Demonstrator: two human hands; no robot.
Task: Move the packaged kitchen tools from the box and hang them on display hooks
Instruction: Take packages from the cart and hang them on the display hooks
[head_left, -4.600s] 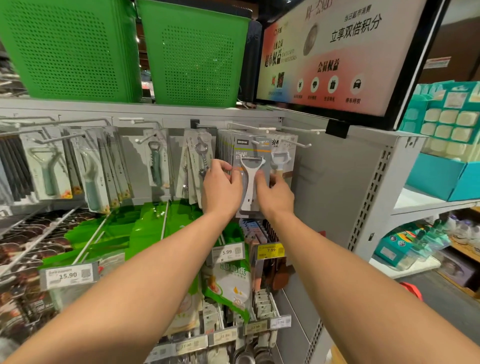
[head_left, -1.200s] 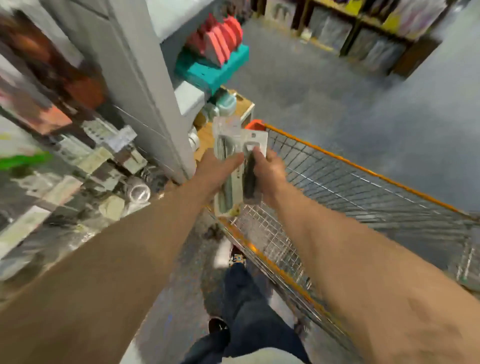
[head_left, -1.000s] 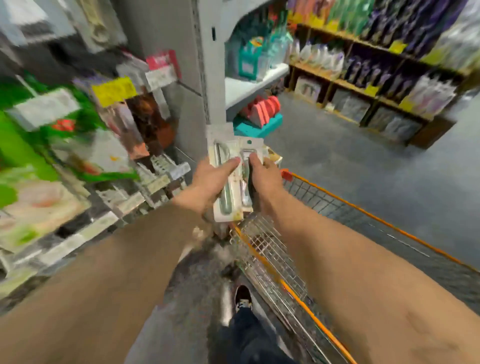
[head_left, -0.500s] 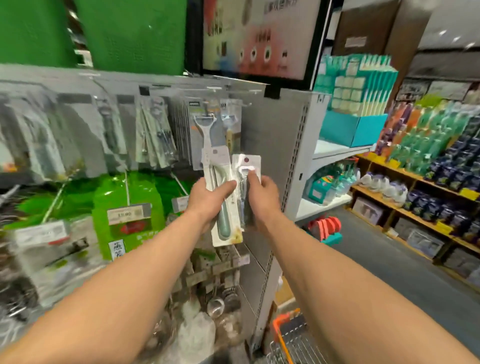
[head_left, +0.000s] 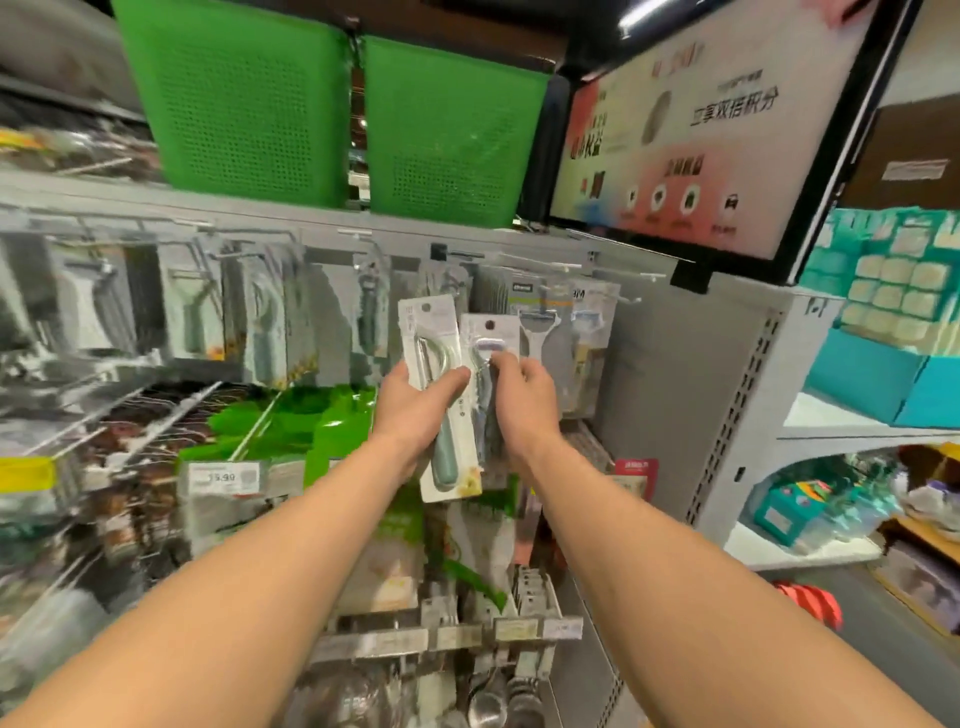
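Right now you hold two packs up in front of the peg wall, and neither is hung yet; the box is not in view. Your left hand (head_left: 415, 415) clamps the green-handled peeler pack (head_left: 448, 447), thumb laid across the card's front and the other fingers behind it. Your right hand (head_left: 524, 405) pinches the second pack (head_left: 485, 338), a darker tool on a white card, with curled fingertips near the tool's head. Both cards stand nearly upright, long axis running top to bottom and leaning slightly left, so each hang hole sits at the top edge, above your fingers and clear of them. The display hooks (head_left: 543, 293) lie higher and further in, just up and to the right of the second pack, which makes your right hand the nearer one. I judge its card wants to rise and push forward onto a peg, hole first. A white Y-peeler pack (head_left: 540, 332) already hangs just behind your right fingers, and beside it a card marked 3M (head_left: 579, 294). Lower left, a price tag (head_left: 221, 477) reads roughly 15.9, the last digit blurred. The sign (head_left: 735, 106) overhead shows 立享双倍积分; the print on your own packs is too soft to read.
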